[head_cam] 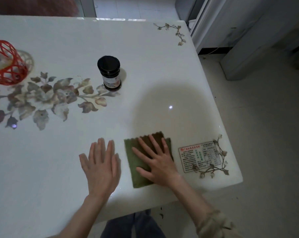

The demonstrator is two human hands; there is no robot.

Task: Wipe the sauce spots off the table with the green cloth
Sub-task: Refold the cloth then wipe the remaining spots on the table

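Observation:
A green cloth [136, 162] lies flat on the white table [145, 66] near its front right edge, with a brown part at its far end. My right hand [158, 162] presses flat on the cloth, fingers straight and spread. My left hand [101, 166] rests flat on the bare table just left of the cloth, fingers straight, holding nothing. I see no sauce spots on the table top.
A dark sauce jar [109, 73] with a black lid stands upright mid-table. A red lattice basket [7, 63] sits at the far left. A printed label [199, 156] lies right of the cloth. The table's front edge runs just below my wrists; floor to the right.

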